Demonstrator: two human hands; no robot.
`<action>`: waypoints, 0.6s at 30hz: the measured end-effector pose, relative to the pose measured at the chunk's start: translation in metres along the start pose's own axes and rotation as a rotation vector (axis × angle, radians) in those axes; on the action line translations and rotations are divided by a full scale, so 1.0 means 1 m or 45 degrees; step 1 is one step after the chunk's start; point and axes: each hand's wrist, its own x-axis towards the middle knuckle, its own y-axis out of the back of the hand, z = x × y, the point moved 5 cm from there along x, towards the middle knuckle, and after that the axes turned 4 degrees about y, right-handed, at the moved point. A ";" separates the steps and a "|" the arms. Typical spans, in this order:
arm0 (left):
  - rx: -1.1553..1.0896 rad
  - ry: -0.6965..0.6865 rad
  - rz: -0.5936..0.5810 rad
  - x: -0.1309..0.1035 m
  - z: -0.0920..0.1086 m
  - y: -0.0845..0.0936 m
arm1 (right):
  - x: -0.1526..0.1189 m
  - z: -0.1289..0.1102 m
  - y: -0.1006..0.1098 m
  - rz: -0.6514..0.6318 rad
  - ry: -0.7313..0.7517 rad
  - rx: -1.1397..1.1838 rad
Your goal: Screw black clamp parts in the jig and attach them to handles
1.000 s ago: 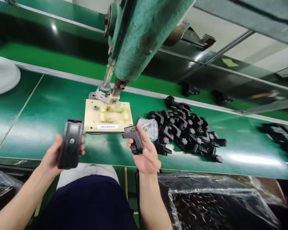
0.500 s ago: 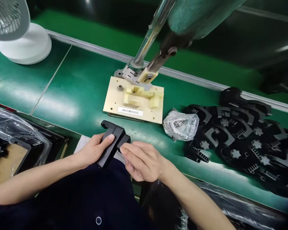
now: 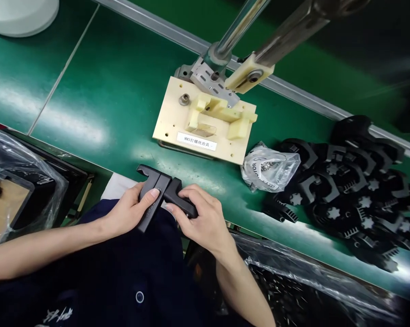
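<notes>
Left hand (image 3: 134, 206) clamped on long black part (image 3: 153, 193); right hand (image 3: 202, 220) gripping smaller black piece (image 3: 180, 198) against it, above bench (image 3: 99, 91) edge.

One fixture plate (image 3: 165, 120), one printed label (image 3: 196, 141), one plastic bag (image 3: 283, 170); one long black housing (image 3: 154, 187), one shorter black piece (image 3: 183, 202). Toward the workbench's (image 3: 112, 91) right end, heaped black plastic parts (image 3: 327, 181) overlap too much to count.

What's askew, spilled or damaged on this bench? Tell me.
Nothing clearly stands out: the fixture looks undamaged, no spill shows around the bag, and the black parts, though loosely heaped, show no plain break.
</notes>
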 end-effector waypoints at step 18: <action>0.612 -0.244 0.086 -0.020 0.008 0.017 | -0.014 0.001 -0.040 -0.741 0.063 -0.405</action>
